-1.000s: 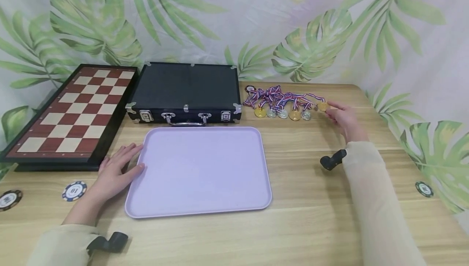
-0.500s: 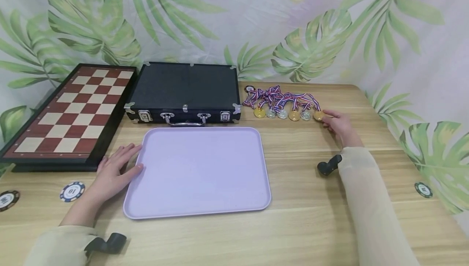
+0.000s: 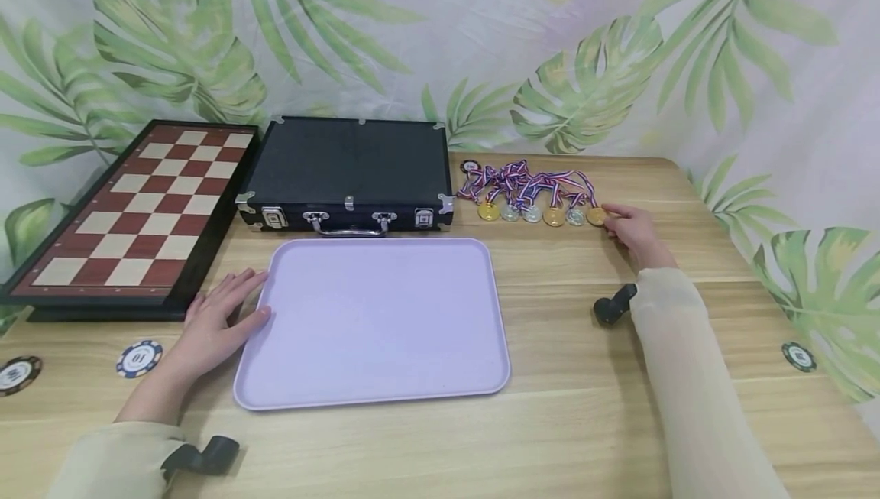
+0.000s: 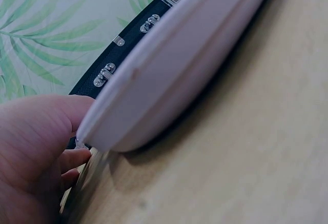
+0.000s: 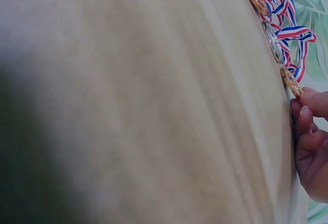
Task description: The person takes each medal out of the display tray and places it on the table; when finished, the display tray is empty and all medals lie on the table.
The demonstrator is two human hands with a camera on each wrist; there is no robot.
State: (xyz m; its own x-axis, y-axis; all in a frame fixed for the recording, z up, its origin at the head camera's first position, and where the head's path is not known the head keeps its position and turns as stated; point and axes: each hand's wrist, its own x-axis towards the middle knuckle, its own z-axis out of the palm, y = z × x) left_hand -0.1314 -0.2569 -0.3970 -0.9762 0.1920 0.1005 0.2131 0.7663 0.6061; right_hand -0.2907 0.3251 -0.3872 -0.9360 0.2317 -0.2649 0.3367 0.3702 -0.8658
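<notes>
The light wooden table (image 3: 564,422) carries everything shown. A red-and-cream chequered game board with a dark frame (image 3: 131,212) lies at its rear left corner, and a closed black rectangular case with metal corner fittings and clasps (image 3: 347,170) lies beside the board along the rear edge. A pale lilac rectangular plastic tray (image 3: 374,319) sits at the table's centre, just in front of the case. My left hand (image 3: 216,323) rests flat against the tray's left edge, fingers straight, thumb touching the rim, gripping nothing. A row of gold and silver medals on red-white-blue striped ribbons (image 3: 532,192) lies toward the rear right edge. My right hand (image 3: 635,231) meets the small round gold medal (image 3: 596,216) at the row's right end, its curled fingertips (image 5: 307,98) on the disc's edge. Three round poker chips lie near the front left and right edges.
</notes>
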